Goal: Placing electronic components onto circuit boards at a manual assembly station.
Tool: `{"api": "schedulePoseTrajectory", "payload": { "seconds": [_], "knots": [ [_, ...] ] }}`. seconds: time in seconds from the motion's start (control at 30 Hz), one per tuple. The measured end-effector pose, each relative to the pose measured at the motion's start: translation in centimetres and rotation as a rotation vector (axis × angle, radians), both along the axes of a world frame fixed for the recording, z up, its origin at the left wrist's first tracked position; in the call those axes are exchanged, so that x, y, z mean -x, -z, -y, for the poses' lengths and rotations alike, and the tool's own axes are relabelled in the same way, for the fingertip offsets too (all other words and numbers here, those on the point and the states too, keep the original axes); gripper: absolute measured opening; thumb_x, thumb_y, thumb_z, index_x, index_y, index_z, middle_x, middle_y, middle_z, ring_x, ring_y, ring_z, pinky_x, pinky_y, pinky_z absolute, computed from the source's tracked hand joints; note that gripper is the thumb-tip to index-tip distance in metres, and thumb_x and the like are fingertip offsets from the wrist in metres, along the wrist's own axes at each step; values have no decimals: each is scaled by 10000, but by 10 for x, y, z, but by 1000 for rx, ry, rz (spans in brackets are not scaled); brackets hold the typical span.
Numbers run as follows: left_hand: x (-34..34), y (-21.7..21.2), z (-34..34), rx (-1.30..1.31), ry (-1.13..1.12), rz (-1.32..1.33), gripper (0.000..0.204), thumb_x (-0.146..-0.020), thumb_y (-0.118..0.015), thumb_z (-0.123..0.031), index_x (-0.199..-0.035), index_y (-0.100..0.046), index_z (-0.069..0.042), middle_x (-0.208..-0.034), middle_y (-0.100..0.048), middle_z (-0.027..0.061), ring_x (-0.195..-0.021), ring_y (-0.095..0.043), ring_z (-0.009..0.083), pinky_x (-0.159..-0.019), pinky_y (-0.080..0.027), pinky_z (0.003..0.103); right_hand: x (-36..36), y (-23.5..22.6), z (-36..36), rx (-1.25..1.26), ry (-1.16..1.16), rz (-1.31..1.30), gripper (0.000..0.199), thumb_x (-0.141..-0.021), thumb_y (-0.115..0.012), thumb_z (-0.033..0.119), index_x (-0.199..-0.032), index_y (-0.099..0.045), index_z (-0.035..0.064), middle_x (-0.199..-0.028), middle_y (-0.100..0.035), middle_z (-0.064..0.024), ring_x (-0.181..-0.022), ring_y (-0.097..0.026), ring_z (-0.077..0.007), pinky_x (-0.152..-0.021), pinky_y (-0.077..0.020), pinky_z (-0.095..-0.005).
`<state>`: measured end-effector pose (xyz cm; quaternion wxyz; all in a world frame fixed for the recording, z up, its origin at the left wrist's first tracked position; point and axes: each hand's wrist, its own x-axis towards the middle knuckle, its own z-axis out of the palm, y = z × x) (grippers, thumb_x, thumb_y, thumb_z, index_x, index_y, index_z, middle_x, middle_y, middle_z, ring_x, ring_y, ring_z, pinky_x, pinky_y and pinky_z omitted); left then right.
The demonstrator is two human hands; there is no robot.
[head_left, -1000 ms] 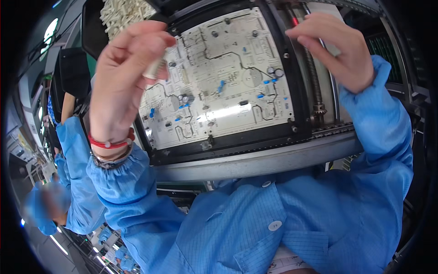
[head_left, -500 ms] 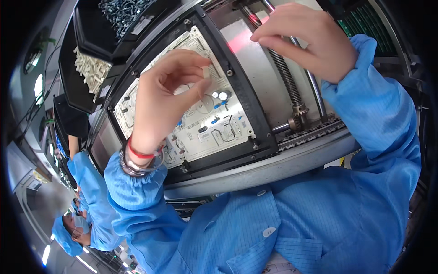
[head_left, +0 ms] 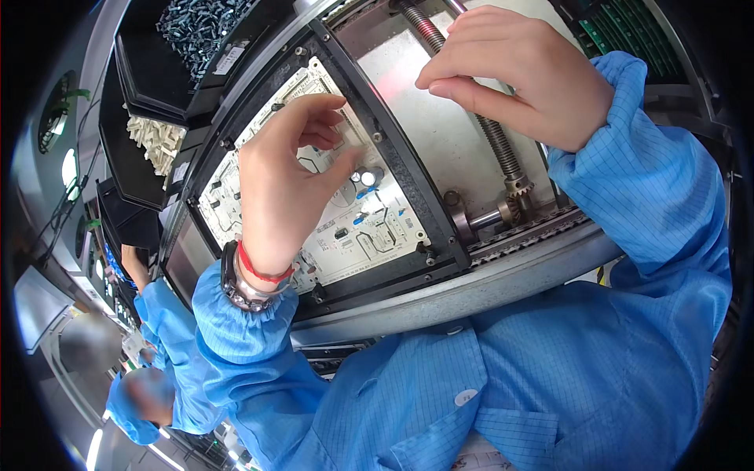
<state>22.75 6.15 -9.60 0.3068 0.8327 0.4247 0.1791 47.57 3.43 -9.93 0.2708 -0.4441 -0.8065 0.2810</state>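
A white circuit board, dotted with small parts and two round silver-topped capacitors, sits in a black frame. Over its upper middle hovers my left hand, thumb and index finger apart in a curve, with nothing visible between them. The thumb tip is slightly blurred beside the capacitors. My right hand is right of the frame, above a threaded metal rod. Its thumb and fingertips are drawn together; whatever they may hold is hidden.
At upper left, one black bin holds dark metallic parts and another holds white connectors. A metal rail runs along the near side. Green boards stand in a rack at upper right. A co-worker in a blue smock is at left.
My left thumb and index finger have parted, and the small white connector formerly between them no longer shows there. My right hand stays pinched, slightly lower left. The whole view has shifted a little.
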Motion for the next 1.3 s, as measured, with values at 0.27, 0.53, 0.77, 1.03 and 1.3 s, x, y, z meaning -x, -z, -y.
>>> {"api": "schedulePoseTrajectory", "payload": {
  "seconds": [0.27,0.53,0.77,1.03,1.3],
  "knots": [
    [-1,-7,-2,-75,110,-92,378,-643,-718,40,-1000,-607,-12,-810,-612,83,-708,-598,173,-667,-503,268,2,37,-20,-1070,-118,-64,104,-817,-614,114,-867,-639,26,-763,-613,-103,-708,-563,-283,-695,-453,-358],
    [8,-11,2,-67,158,-119,351,-668,-722,-11,-1001,-613,-22,-824,-610,100,-736,-599,241,-678,-484,320,3,13,8,-252,-53,92,143,-858,-605,119,-939,-660,14,-856,-643,-101,-804,-607,-238,-752,-480,-348],
    [66,-50,39,-31,284,-179,427,-801,-612,-9,-1222,-558,-48,-1083,-650,90,-837,-575,185,-717,-449,275,12,40,9,27,23,44,184,-921,-526,156,-926,-649,18,-709,-599,-61,-678,-569,-152,-656,-461,-300],
    [271,-79,175,-108,-653,289,367,-894,-506,-21,-1258,-490,21,-1133,-597,92,-868,-550,123,-747,-425,226,121,33,60,48,80,162,370,-947,-460,300,-810,-602,-12,-562,-488,-89,-524,-464,-153,-522,-378,-319],
    [424,33,422,-223,-1588,-181,240,-893,-527,-123,-1091,-589,-3,-893,-610,105,-770,-579,211,-679,-457,301,148,15,76,55,50,163,461,-947,-483,344,-750,-567,-65,-525,-432,-91,-513,-420,-140,-500,-330,-331]
  ]
}}
